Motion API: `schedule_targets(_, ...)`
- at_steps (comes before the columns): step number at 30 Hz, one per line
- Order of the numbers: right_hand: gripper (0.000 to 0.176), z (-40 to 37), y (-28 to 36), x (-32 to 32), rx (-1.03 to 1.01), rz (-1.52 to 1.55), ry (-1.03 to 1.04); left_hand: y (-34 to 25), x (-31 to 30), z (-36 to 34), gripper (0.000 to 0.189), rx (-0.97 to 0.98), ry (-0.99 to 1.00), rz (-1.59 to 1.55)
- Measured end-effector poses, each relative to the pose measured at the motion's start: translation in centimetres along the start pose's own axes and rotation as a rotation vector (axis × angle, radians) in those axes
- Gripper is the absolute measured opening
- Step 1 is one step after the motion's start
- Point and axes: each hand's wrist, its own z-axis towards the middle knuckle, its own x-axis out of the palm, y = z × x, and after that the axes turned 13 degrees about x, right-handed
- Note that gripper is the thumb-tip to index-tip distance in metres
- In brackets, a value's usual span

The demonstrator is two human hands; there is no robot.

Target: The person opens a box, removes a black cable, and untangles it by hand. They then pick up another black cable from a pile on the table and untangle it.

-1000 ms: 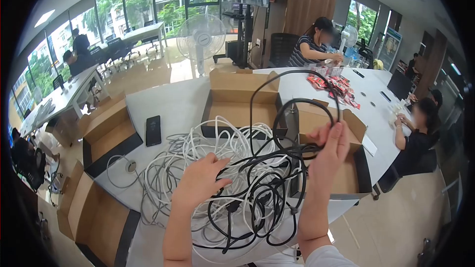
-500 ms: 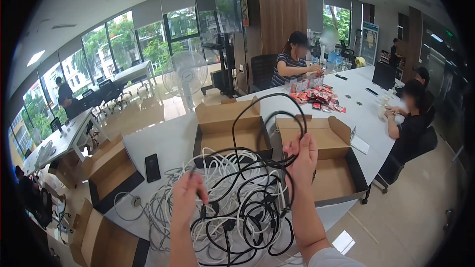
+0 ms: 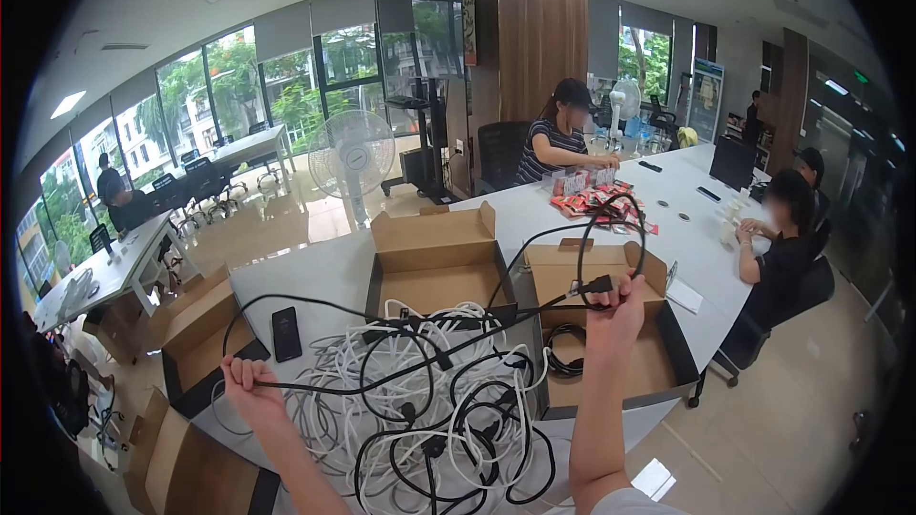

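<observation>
My left hand [image 3: 256, 395] is closed around a stretch of black cable [image 3: 355, 390], out to the left above the table. Fingers of my right hand [image 3: 615, 313] grip the same black cable near its dark plug [image 3: 598, 285]; a loop of it rises above that hand. Between my hands the cable spans a tangled heap of white cables [image 3: 401, 458] mixed with other black cables. Behind my right wrist, an open cardboard box [image 3: 649, 348] holds a coiled black cable [image 3: 567, 351].
Another open box [image 3: 439, 272] stands behind the heap, and two more [image 3: 205, 343] [image 3: 196, 458] lie at the left. A phone [image 3: 286, 334] rests beside the heap. Across the table, a person [image 3: 553, 143] handles red packets [image 3: 596, 202]; another person [image 3: 787, 229] sits at the right.
My hands have moved apart, the left one to the left and down, the right slightly right. The black cable between them is drawn out longer. The coil in the right box now shows.
</observation>
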Motion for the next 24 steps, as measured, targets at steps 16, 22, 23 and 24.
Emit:
schedule_targets(16,0.021,-3.9,-2.7,4.3,0.204,-0.368,0.187,3.5,3.4,-6.8,0.07,0.652,0.823,1.727)
schedule_targets(22,0.02,-4.6,-2.0,4.2,0.246,-0.254,0.354,3.0,6.9,-11.3,0.059,0.211,1.541,1.567)
schedule_targets(23,0.02,-4.6,-1.6,4.1,0.249,-0.2,0.406,2.9,7.0,-11.4,0.06,0.16,1.702,1.562)
schedule_targets(24,0.02,-4.6,-1.4,4.0,0.209,-0.155,0.411,2.9,7.0,-11.4,0.06,0.108,1.863,1.55)
